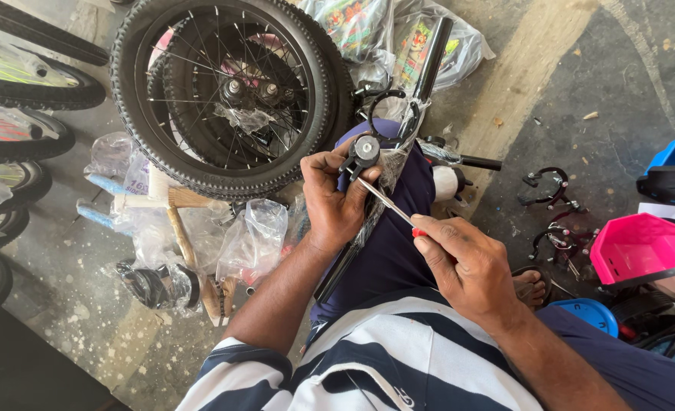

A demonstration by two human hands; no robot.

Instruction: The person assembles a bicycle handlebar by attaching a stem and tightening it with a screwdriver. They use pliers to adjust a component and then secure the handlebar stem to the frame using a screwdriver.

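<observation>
My left hand point(336, 199) grips a small black brake part point(363, 151) with a round metal washer, held over my raised knee. A black bicycle fork point(422, 87) wrapped in clear plastic lies along my thigh under that hand. My right hand point(468, 266) holds a screwdriver point(389, 204) with a red handle; its metal shaft points up and left, and its tip meets the brake part. I sit on the floor in dark blue trousers and a striped shirt.
Two small spoked wheels point(223, 91) lean ahead on the floor. More tyres point(18, 137) line the left edge. Plastic bags of parts point(250, 240) and a hammer point(189, 243) lie at left. Brake calipers point(546, 186), a pink tub point(641, 247) and a blue lid point(588, 313) sit at right.
</observation>
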